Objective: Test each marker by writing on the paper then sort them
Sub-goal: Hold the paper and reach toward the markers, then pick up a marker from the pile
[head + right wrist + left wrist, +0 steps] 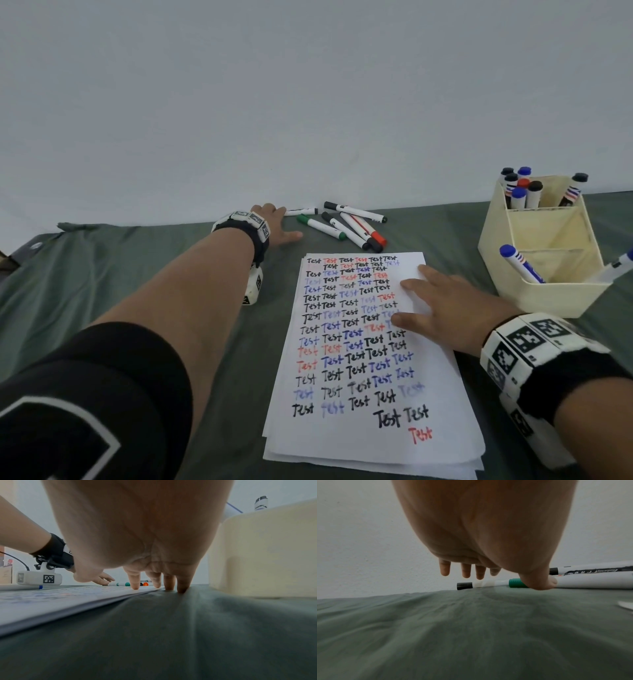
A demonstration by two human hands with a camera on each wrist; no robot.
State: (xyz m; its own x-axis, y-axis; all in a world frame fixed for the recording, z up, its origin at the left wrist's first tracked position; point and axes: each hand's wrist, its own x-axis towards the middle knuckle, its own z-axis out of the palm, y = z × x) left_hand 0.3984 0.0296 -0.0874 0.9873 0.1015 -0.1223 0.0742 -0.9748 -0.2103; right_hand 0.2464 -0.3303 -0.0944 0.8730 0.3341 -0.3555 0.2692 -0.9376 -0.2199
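Observation:
My left hand (279, 224) reaches to the far edge by the wall, open. Its fingers (466, 570) hang just above a white marker with a black end (481, 584); the thumb lies beside the green-capped marker (320, 226). Loose markers (356, 228), black and red among them, lie in a pile to its right. My right hand (442, 305) lies flat with fingers spread on the right edge of the paper (359, 359), which is covered in rows of "Test". Its fingertips (135, 584) press the sheet and the cloth beside it.
A cream organizer (548, 291) stands at the right. Its back compartment holds several capped markers (520, 192), and blue-capped ones (520, 263) lean in the front. Green cloth (102, 291) covers the table, and a white wall runs close behind.

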